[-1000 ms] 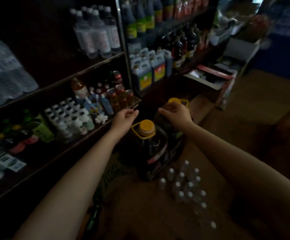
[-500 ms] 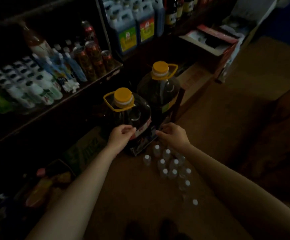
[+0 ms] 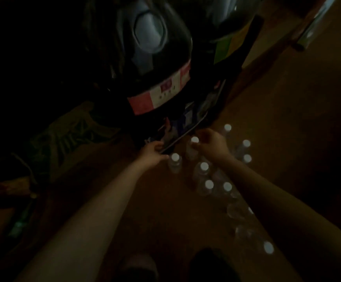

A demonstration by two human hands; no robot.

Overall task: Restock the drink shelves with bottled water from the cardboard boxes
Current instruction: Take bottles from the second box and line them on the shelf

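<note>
The scene is very dim. In the middle of the frame the left hand [image 3: 152,152] curls its fingers around the lower edge of a dark glossy box [image 3: 188,127] that holds two large dark jugs [image 3: 151,58]. Just right of it, the right hand [image 3: 211,146] is cupped at the white cap of a small water bottle [image 3: 194,140]; whether it actually grips the bottle I cannot tell. More capped water bottles [image 3: 204,169] stand on the brown floor [image 3: 287,119], trailing toward the lower right. A green carton [image 3: 70,131] lies at left.

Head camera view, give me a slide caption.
Both hands, left hand and right hand, reach among white-capped water bottles standing on the floor.
</note>
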